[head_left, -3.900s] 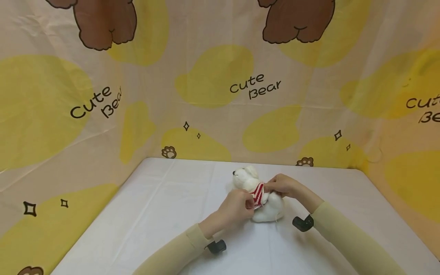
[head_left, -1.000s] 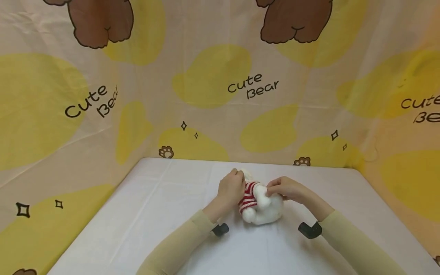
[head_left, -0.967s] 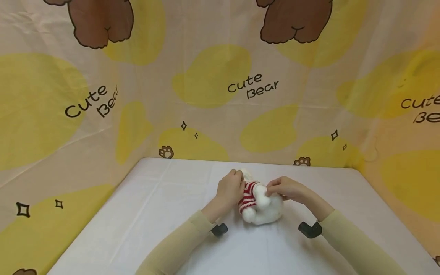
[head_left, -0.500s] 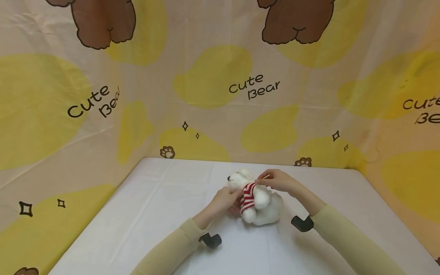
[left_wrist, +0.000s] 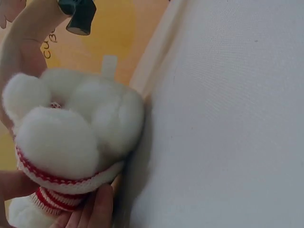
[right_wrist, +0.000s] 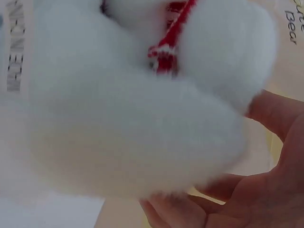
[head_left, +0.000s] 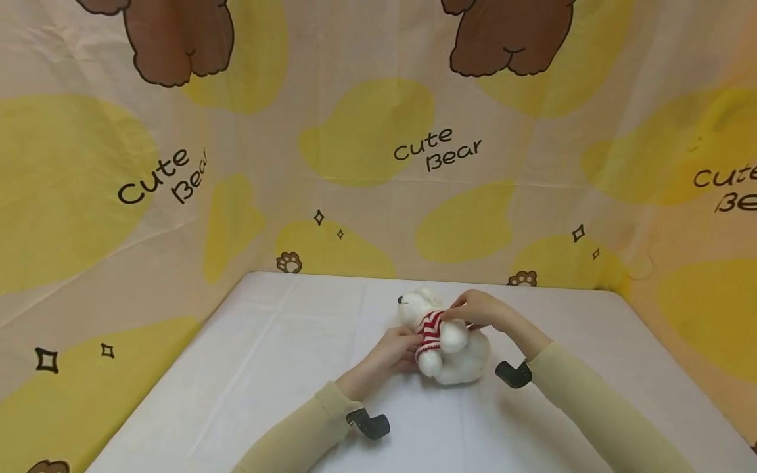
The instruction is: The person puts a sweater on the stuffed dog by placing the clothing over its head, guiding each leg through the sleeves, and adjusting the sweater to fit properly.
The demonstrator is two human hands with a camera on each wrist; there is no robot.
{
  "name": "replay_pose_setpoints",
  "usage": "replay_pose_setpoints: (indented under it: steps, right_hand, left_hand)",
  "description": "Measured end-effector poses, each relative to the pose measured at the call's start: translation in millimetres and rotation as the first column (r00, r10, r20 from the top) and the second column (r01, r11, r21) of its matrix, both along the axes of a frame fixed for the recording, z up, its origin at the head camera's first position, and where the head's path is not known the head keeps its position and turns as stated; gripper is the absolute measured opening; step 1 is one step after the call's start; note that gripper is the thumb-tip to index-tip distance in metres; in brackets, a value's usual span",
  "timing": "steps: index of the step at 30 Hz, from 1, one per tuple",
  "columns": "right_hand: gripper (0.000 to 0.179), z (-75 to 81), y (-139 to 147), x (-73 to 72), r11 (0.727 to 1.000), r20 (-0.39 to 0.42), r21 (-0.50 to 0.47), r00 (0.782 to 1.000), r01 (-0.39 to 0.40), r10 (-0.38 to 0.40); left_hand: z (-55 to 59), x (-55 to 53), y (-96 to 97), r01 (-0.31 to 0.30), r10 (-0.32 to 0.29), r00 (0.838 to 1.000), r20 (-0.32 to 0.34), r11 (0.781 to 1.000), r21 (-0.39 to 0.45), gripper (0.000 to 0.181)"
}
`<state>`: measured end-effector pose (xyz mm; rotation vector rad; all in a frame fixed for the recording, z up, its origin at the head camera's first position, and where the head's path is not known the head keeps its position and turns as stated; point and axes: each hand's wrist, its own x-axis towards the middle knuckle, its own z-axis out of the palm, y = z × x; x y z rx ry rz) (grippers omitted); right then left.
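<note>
A white plush bear with a dark nose leans back on the table, its head toward the far left. Round its chest is a red-and-white striped knit sweater. My left hand holds the bear at its front; in the left wrist view the thumb and fingers lie on either side of the sweater's hem. From the upper right, my right hand grips the bear by the sweater's edge near an arm. Its fingers reach behind the body in the right wrist view, with the tips hidden by fur.
A white table lies under the bear. Patterned "Cute Bear" cloth hangs behind it and at both sides. A black wrist device sits at each cuff. A white label sticks out from the bear.
My left hand has come down from the bear's head to the sweater's front. The right hand has moved up from the lower body to the sweater's edge. The bear's face shows again.
</note>
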<state>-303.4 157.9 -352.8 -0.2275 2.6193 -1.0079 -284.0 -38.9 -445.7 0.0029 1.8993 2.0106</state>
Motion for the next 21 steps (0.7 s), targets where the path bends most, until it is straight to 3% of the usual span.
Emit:
replay_pose_setpoints:
  steps: [4, 7, 12, 17, 21]
  right_hand:
    - [0.044, -1.1, 13, -3.1, 0.994, 0.113, -0.108, 0.994, 0.024, -0.012]
    - [0.041, -4.2, 24, -3.6, 0.969, 0.199, -0.241, 0.98, 0.05, -0.001]
    - [0.034, -13.5, 39, -0.6, 0.877, 0.329, -0.463, 0.944, 0.133, 0.031]
    - [0.047, -28.2, 50, 2.7, 0.772, 0.394, -0.608, 0.914, 0.184, 0.092]
    - [0.05, -44.7, 54, 4.0, 0.733, 0.412, -0.659, 0.896, 0.168, 0.165]
  left_hand:
    - [5.4, -0.8, 6.3, -0.047, 0.044, 0.997, -0.058, 0.998, -0.051, 0.028]
    - [13.4, -0.4, 8.3, -0.088, 0.073, 0.99, -0.119, 0.989, -0.122, 0.036]
    - [29.3, 0.1, 6.4, -0.162, 0.119, 0.962, -0.247, 0.974, -0.159, 0.038]
    - [43.2, -2.4, 7.5, -0.203, 0.14, 0.928, -0.346, 0.967, -0.152, 0.033]
    - [50.4, -3.2, 9.8, -0.21, 0.138, 0.916, -0.376, 0.965, -0.158, 0.03]
